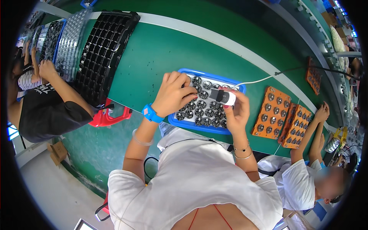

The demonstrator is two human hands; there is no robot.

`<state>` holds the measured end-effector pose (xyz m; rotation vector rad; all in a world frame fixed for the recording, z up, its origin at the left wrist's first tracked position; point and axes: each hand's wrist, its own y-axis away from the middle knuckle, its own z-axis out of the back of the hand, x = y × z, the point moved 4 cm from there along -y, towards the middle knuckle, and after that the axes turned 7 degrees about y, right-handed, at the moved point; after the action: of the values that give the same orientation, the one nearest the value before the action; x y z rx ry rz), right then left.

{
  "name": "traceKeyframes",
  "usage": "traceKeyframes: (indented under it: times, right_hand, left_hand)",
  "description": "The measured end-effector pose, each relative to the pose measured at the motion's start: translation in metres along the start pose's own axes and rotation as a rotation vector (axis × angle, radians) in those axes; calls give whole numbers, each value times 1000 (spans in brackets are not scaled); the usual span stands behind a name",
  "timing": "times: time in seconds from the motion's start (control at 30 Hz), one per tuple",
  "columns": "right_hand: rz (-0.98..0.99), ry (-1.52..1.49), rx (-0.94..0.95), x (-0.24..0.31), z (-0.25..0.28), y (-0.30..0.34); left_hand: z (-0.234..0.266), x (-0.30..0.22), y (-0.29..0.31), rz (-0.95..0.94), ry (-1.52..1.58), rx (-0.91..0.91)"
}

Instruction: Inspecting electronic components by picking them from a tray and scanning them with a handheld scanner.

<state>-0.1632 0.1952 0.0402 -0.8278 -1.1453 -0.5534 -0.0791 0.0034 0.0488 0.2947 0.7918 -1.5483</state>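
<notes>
On the green table a blue tray (180, 123) holds rows of small round black parts (209, 112) on a white sheet. My left hand (173, 94) is over the tray's left side, its fingers closed together at the round parts; what they hold, if anything, is hidden. My right hand (238, 111), at the tray's right side, grips a small white and black handheld device (222, 96) above the parts. From the device a white cable (255, 80) runs to the right. A blue band (151, 114) is around my left wrist.
Orange fixture plates (271, 112) with round parts lie to the right, beside a co-worker's hands (322, 113). At the left stands a black tray (101, 53) with many pockets, near another person's arm (65, 86). A red stool (111, 115) is below the table edge.
</notes>
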Motion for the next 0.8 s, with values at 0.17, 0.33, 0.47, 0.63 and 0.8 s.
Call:
traceKeyframes:
  times: [0.17,0.33,0.47,0.63,0.8]
  right_hand:
    - [44,178,128,6,-6,8]
    - [79,266,187,10,-15,5]
    - [72,261,193,14,-21,3]
    - [93,264,209,11,-21,7]
    - [2,-23,-14,2,-12,20]
  left_hand:
    - [6,-2,10,46,55,-41]
    - [1,-2,19,-51,14,-17]
    - [8,-17,15,-58,58,-78]
    - [8,-18,16,-29,70,-73]
    - [2,-8,17,-3,3,-5]
